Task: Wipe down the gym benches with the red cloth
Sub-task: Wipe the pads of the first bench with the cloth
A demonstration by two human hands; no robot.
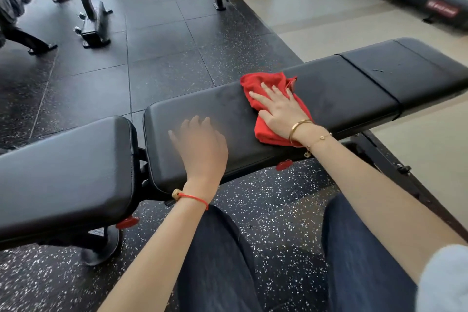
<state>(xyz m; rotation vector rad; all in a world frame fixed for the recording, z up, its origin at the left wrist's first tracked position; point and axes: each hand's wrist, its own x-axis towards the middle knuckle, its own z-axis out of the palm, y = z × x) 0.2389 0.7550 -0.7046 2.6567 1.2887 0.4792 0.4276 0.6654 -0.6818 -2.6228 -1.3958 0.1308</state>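
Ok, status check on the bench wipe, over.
Right hand flat on red cloth, pressing it to near bench pad. Left hand blurred over same pad, holding nothing. Nothing blocking the pad.

A red string bracelet circles the left wrist. Gold bracelets circle the right. Dark jeans, pale blue sleeve.

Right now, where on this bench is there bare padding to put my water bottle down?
The seat pad left of the gap is bare. So is the far end of the backrest, right of the red cloth. The middle is crowded: the left hand is over it and the right hand presses the cloth.
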